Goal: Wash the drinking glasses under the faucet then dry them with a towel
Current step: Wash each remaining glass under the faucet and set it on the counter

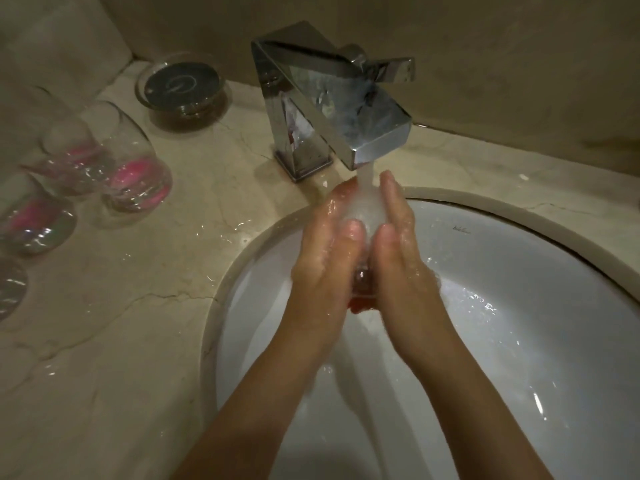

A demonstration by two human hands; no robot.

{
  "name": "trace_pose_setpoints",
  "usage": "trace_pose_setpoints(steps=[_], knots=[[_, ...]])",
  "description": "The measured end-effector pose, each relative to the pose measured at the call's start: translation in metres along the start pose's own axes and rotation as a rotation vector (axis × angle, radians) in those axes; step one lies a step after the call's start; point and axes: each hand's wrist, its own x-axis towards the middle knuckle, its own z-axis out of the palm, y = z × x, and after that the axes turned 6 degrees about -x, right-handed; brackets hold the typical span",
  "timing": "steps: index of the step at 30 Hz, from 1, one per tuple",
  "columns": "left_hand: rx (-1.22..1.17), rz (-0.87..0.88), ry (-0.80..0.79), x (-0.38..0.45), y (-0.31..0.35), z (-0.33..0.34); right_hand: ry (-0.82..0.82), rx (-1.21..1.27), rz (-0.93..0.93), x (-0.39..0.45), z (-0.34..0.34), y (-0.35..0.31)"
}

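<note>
While water point(366, 174) runs from the faucet point(332, 109), one glass point(363, 216) sits clamped between two hands over the sink point(519, 271).

Item, glass in hand: one. Clear, mostly hidden by palms and foam. Long axis runs roughly away from the person and upward, one end toward the spout and taking the stream, the other end low near the heels of the palms. Which end is the mouth I cannot tell.

Item, left hand point(329, 251): fingers straight and together, pressed flat against the glass's left side, wet.

Item, right hand point(398, 251): same pose, mirrored, flat against the right side. Neither hand is curled; the two grip the glass by pressing toward each other, thumbs meeting on top.

Item, glasses on counter point(138, 323): four visible at left, well apart from the sink. Nearest one point(135, 171) tilts, pink showing at its base; a second point(72, 147) behind it touching; a third point(34, 216) nearer the edge; a fourth point(10, 289) cut off by the frame.

Item, dish point(183, 86): one, glass, with dark insert, in the corner left of the faucet.

Item, faucet: one, chrome, angular, lever to the right.
</note>
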Motion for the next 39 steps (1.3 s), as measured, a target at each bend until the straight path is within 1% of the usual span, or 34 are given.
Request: trace_pose_setpoints(steps=[1,2,3,6,7,8,9,12,13,14,15,17,18,19,21,23,25,27,29,30,31,33,35,36,37,38,39], knots=[[0.045,0.017,-0.019,-0.001,0.0,0.001,0.012,-0.082,-0.027,-0.001,0.0,-0.001],[0.057,0.026,-0.019,-0.001,0.0,0.001,0.015,-0.096,-0.041,-0.001,0.0,0.0],[0.044,0.009,-0.018,0.0,0.0,-0.001,0.007,-0.048,-0.039,0.0,0.0,-0.001],[-0.109,-0.087,-0.007,0.003,0.003,-0.004,-0.064,0.316,0.066,0.003,0.0,0.003],[-0.14,-0.086,-0.002,0.002,0.003,-0.005,-0.077,0.382,0.078,0.003,-0.001,0.003],[-0.131,-0.066,0.002,0.003,0.0,-0.004,-0.066,0.374,0.072,0.004,-0.001,0.005],[-0.099,-0.046,0.007,0.004,0.002,-0.003,-0.043,0.315,0.06,0.004,-0.001,0.005],[0.079,0.011,-0.032,0.006,0.002,0.001,0.017,0.018,-0.022,0.003,-0.002,0.003],[0.113,0.025,-0.044,0.005,0.001,0.0,0.026,-0.023,-0.032,0.002,-0.003,0.003],[0.114,0.019,-0.049,0.005,-0.001,0.0,0.032,-0.013,-0.031,0.003,-0.003,0.003],[0.065,-0.024,-0.029,0.006,-0.001,-0.001,0.026,0.031,-0.014,0.003,-0.003,0.002],[-0.136,-0.151,-0.005,0.006,0.003,-0.001,-0.002,0.225,0.063,0.004,-0.001,0.004],[-0.198,-0.179,0.02,0.006,0.0,-0.003,-0.021,0.337,0.102,0.004,-0.001,0.006],[-0.212,-0.172,0.046,0.006,0.0,-0.002,-0.046,0.399,0.126,0.004,0.0,0.007],[-0.152,-0.109,0.053,0.005,0.0,-0.002,-0.048,0.341,0.132,0.004,0.001,0.01],[0.011,-0.025,0.018,0.003,-0.003,0.0,-0.013,0.153,0.105,0.004,0.001,0.008],[0.092,-0.003,-0.028,0.001,-0.005,0.001,0.016,-0.016,0.056,0.003,0.001,0.006],[0.036,-0.067,0.003,0.001,-0.006,0.001,0.006,0.012,0.041,0.004,0.0,0.006],[-0.106,-0.136,0.027,0.005,-0.004,-0.002,-0.032,0.204,0.095,0.006,0.001,0.007],[-0.139,-0.14,0.027,0.005,-0.004,-0.003,-0.052,0.297,0.127,0.007,0.0,0.008],[-0.135,-0.121,0.023,0.004,-0.003,-0.003,-0.072,0.335,0.132,0.006,-0.001,0.008],[-0.037,-0.043,0.024,0.003,-0.001,-0.001,-0.037,0.249,0.109,0.005,0.0,0.008],[0.045,0.006,-0.019,0.003,-0.002,0.002,0.03,0.057,0.05,0.004,0.0,0.006],[0.043,0.009,-0.04,0.002,-0.002,0.003,0.046,-0.021,0.025,0.004,0.001,0.006],[0.032,0.001,-0.048,0.001,-0.003,0.002,0.056,-0.045,0.021,0.003,0.001,0.006],[0.018,-0.024,-0.047,0.001,-0.004,0.002,0.053,-0.017,0.028,0.004,0.001,0.006],[-0.033,-0.083,-0.02,0.001,-0.003,0.001,0.034,0.066,0.052,0.004,0.001,0.006]])
